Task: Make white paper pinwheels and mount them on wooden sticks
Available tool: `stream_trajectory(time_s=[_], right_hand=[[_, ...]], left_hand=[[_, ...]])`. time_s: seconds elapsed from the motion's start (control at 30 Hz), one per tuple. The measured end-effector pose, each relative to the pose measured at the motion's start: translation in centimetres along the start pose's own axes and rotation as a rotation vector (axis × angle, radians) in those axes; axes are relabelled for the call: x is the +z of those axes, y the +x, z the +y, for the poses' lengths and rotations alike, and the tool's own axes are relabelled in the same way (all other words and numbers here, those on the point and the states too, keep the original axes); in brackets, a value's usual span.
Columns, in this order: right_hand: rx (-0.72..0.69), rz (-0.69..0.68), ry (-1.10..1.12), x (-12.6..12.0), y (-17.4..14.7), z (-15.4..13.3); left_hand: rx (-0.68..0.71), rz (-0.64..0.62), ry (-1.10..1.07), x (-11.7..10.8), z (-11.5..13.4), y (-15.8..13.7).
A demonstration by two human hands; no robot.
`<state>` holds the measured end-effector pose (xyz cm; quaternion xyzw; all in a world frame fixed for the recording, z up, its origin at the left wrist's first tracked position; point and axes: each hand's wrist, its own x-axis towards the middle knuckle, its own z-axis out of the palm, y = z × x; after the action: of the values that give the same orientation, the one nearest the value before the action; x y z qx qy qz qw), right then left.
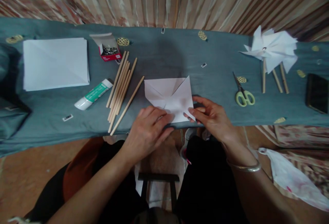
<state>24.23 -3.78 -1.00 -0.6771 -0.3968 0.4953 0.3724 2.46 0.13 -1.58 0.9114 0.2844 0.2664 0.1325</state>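
Observation:
A white square of paper (pixel 177 104) with slits running in from its corners lies near the table's front edge. Its lower left part is under the fingertips of my left hand (pixel 147 129), which hold it against the cloth. The lower right corner is pinched between the thumb and fingers of my right hand (pixel 209 116). Just left of the paper lies a single wooden stick (pixel 128 106), beside a loose bundle of several wooden sticks (pixel 120 85). The paper's lower left corner is hidden by my left hand.
On the left are a stack of white paper (pixel 55 64), a green and white glue tube (pixel 94 94) and an open red box of metal fasteners (pixel 109 50). To the right lie green-handled scissors (pixel 244 95), finished paper pinwheels (pixel 273 47) on sticks, and a dark phone (pixel 317 93).

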Motion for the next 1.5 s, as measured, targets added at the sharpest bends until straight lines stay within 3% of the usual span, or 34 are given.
stream_trajectory(time_s=[0.13, 0.27, 0.33, 0.4, 0.5, 0.63, 0.87, 1.2, 1.5], right_hand=[[-0.099, 0.137, -0.364, -0.5, -0.3, -0.5], [-0.389, 0.361, -0.684, -0.9, -0.7, -1.1], [-0.541, 0.319, -0.668, -0.9, -0.6, -1.1], [-0.625, 0.194, -0.614, -0.7, -0.4, -0.7], [-0.607, 0.035, -0.515, -0.7, 0.1, 0.0], [-0.508, -0.048, -0.347, -0.8, 0.5, 0.3], [-0.460, -0.021, -0.138, 0.5, 1.3, -0.1], [-0.543, 0.123, -0.496, 2.4, 1.9, -0.5], [-0.640, 0.219, -0.654, 3.6, 1.7, -0.6]], left_hand=[[-0.018, -0.071, 0.033, 0.9, 0.3, -0.4], [-0.032, -0.072, 0.033, 1.1, 0.0, -0.6], [-0.030, -0.069, 0.039, 1.1, -0.1, -0.7], [-0.020, -0.073, 0.051, 1.0, -0.1, -0.8], [-0.008, -0.077, 0.064, 0.9, -0.1, -0.9], [-0.011, -0.063, 0.037, 0.7, 0.0, -0.9], [-0.005, -0.062, 0.032, 0.9, 0.3, -0.6], [-0.008, -0.082, -0.050, 1.5, 0.8, -0.9], [-0.037, -0.048, -0.085, 1.7, 0.6, -0.9]])
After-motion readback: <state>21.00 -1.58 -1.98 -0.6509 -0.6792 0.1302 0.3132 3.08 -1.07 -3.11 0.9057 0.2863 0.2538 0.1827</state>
